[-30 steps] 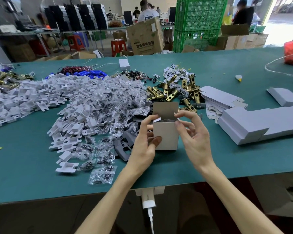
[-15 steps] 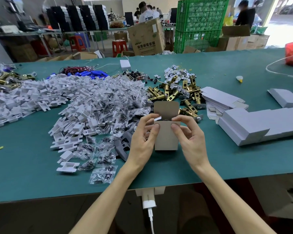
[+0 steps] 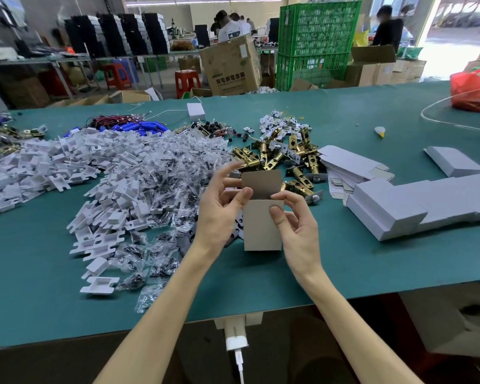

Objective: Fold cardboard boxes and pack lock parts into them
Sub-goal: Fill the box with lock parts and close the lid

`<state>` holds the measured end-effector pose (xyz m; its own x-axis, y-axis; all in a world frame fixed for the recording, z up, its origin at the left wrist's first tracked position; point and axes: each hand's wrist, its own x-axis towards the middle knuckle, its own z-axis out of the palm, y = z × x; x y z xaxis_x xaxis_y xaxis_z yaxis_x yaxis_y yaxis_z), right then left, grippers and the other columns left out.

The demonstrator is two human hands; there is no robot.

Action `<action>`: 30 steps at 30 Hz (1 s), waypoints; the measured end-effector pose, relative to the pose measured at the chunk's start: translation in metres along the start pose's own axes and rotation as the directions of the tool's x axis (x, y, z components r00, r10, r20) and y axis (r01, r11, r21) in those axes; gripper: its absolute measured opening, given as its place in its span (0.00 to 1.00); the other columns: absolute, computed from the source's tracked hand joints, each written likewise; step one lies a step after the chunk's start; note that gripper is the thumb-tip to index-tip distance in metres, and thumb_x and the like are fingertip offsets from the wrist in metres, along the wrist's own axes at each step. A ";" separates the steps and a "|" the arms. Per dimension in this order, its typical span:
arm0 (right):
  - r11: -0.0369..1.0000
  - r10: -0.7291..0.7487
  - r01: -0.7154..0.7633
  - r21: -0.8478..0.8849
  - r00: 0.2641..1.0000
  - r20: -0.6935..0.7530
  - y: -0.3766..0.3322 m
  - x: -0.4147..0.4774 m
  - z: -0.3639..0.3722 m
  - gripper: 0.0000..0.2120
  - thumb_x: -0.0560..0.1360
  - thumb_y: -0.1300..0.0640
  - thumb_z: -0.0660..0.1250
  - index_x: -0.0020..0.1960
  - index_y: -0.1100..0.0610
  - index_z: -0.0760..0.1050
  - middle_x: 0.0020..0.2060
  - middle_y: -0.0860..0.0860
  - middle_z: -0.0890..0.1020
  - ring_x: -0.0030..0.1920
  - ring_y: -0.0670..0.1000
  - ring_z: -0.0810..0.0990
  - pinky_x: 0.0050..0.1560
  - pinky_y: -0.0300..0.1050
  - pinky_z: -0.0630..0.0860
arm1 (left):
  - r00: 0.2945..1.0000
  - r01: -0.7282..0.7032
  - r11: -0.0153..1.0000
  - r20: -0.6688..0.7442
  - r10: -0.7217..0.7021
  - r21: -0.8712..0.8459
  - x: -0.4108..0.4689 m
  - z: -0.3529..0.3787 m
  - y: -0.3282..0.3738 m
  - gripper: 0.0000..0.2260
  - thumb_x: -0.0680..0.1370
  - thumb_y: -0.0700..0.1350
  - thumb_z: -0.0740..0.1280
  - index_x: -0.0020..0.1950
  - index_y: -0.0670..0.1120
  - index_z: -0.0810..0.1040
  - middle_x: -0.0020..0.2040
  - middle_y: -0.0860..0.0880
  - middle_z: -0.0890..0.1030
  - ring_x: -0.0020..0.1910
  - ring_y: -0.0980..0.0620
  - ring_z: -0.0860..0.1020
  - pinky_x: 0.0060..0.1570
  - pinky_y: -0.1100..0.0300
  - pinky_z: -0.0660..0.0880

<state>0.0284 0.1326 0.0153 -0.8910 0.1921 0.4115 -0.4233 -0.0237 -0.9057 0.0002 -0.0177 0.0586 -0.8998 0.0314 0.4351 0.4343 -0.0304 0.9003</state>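
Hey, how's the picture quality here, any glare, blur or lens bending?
Head view: daylight blows out the open doorway at top right; the far edge of the teal table bows from the wide lens; the small grey cardboard box between left hand and right hand is sharp; background people look soft.

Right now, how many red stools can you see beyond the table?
2. One red stool stands by the far bench at left; a second red stool stands just left of the big brown carton. More may be hidden behind clutter.
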 end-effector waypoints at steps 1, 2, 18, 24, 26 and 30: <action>1.000 0.000 0.000 0.004 1.000 -0.009 0.000 -0.001 0.001 0.06 0.82 0.55 0.67 0.58 0.47 0.77 0.53 0.44 0.83 0.49 0.54 0.83 0.40 0.54 0.83 | 1.000 0.020 1.000 0.022 -0.020 -0.002 0.001 -0.001 0.000 0.16 0.81 0.39 0.71 0.66 0.55 0.79 0.51 0.53 0.84 0.50 0.53 0.84 0.56 0.52 0.83; 1.000 -0.003 0.003 0.006 1.000 -0.017 0.000 -0.001 0.001 0.06 0.82 0.55 0.67 0.58 0.47 0.77 0.53 0.43 0.83 0.48 0.51 0.83 0.40 0.49 0.83 | 0.998 0.053 0.998 0.039 -0.052 -0.022 0.002 -0.001 -0.002 0.13 0.82 0.38 0.70 0.64 0.52 0.81 0.51 0.53 0.84 0.50 0.54 0.83 0.55 0.52 0.82; 0.994 -0.038 0.038 -0.100 0.999 0.002 -0.006 -0.002 -0.003 0.23 0.80 0.53 0.69 0.72 0.39 0.68 0.59 0.50 0.80 0.48 0.54 0.85 0.51 0.59 0.84 | 0.968 0.251 0.924 0.083 -0.237 -0.289 -0.008 0.008 -0.017 0.06 0.84 0.45 0.67 0.57 0.48 0.82 0.54 0.48 0.85 0.51 0.51 0.80 0.49 0.58 0.77; 0.983 -0.033 0.048 -0.177 0.996 0.086 -0.011 0.002 -0.007 0.18 0.81 0.53 0.67 0.67 0.35 0.70 0.54 0.35 0.79 0.47 0.47 0.83 0.44 0.45 0.83 | 0.980 0.200 0.950 0.060 -0.191 -0.241 -0.012 0.008 -0.019 0.09 0.82 0.51 0.67 0.58 0.50 0.84 0.55 0.49 0.85 0.55 0.52 0.80 0.55 0.52 0.75; 0.980 -0.032 0.055 -0.191 0.992 0.121 -0.014 0.004 -0.011 0.15 0.81 0.54 0.67 0.64 0.40 0.71 0.54 0.33 0.79 0.48 0.45 0.83 0.43 0.40 0.81 | 0.986 0.167 0.961 0.059 -0.158 -0.222 -0.013 0.008 -0.019 0.09 0.83 0.51 0.66 0.58 0.49 0.84 0.56 0.48 0.85 0.56 0.51 0.80 0.56 0.51 0.76; 0.983 0.006 0.026 -0.183 0.985 0.173 -0.018 0.008 -0.018 0.12 0.81 0.57 0.68 0.63 0.47 0.73 0.54 0.38 0.81 0.50 0.48 0.84 0.44 0.40 0.81 | 0.986 0.163 0.964 0.075 -0.151 -0.208 -0.017 0.007 -0.018 0.12 0.83 0.55 0.65 0.58 0.50 0.84 0.58 0.46 0.85 0.56 0.49 0.82 0.51 0.52 0.80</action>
<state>0.0318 0.1524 0.0331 -0.9085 0.0189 0.4174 -0.4093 0.1612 -0.8981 0.0078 -0.0111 0.0353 -0.9493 0.1108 0.2942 0.2631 -0.2321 0.9364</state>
